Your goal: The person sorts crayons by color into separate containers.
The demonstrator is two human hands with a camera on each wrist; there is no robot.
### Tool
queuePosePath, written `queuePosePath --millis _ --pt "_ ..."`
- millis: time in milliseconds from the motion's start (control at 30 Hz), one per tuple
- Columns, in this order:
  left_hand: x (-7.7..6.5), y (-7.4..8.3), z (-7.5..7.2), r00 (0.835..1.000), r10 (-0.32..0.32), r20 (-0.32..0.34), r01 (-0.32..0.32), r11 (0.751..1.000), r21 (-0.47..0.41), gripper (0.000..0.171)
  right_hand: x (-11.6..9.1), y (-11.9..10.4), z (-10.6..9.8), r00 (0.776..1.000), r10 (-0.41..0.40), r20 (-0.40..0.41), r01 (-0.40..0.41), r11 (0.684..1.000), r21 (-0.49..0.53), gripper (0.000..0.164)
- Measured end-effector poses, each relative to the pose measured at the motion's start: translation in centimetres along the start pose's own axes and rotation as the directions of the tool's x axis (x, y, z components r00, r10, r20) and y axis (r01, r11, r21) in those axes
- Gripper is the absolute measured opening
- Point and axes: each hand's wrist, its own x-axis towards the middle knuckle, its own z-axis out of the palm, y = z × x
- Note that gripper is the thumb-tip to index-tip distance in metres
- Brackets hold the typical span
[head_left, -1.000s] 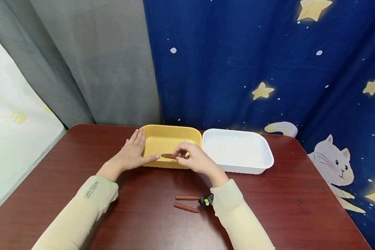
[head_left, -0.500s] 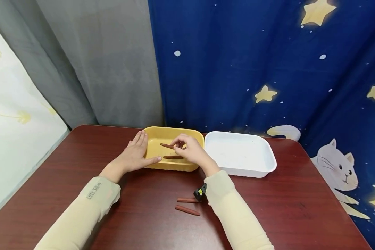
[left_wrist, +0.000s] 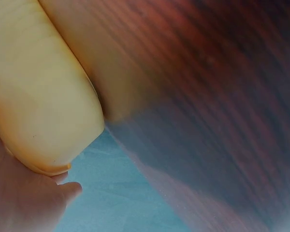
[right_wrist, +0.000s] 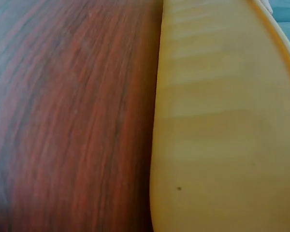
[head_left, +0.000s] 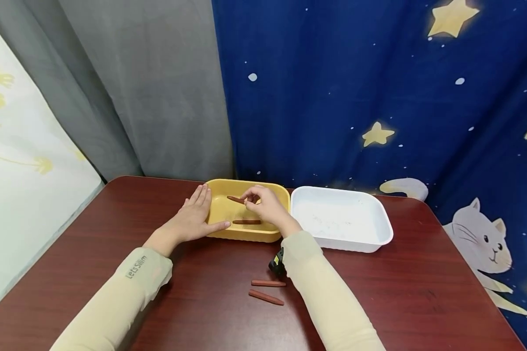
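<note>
Stick point(head_left: 235, 199) pinched over a braced yellow tray point(head_left: 246, 234)

The right hand point(head_left: 268, 207) pinched the stick near one end, leaving the other free, likely for fingertip control; whether it touched the tray floor could not be told. The left hand point(head_left: 192, 217), fingers straight, lay along the left rim with its thumb at the near edge, seemingly steadying the tray. A second stick point(head_left: 246, 222) lay inside. A third stick point(head_left: 268, 282) and fourth stick point(head_left: 266, 297) lay on the table point(head_left: 377, 302), apparently within easy reach.
</note>
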Motion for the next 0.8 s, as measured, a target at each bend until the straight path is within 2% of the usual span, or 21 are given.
queuePosePath --millis 333,567,800 --pt "-0.04 0.01 -0.27 1.000 0.004 -0.018 -0.004 1.000 0.012 0.118 0.69 0.46 0.58 0.997 0.031 0.075 -0.024 0.995 -0.102 0.013" --pt "0.04 0.10 -0.14 1.000 0.005 -0.015 -0.005 1.000 0.002 0.119 0.68 0.67 0.61 0.991 0.073 0.111 -0.059 0.990 -0.126 0.013" --pt "-0.09 0.22 -0.16 1.000 0.001 -0.017 -0.001 1.000 0.002 0.119 0.52 0.56 0.67 0.980 0.117 0.163 -0.084 0.977 -0.196 0.012"
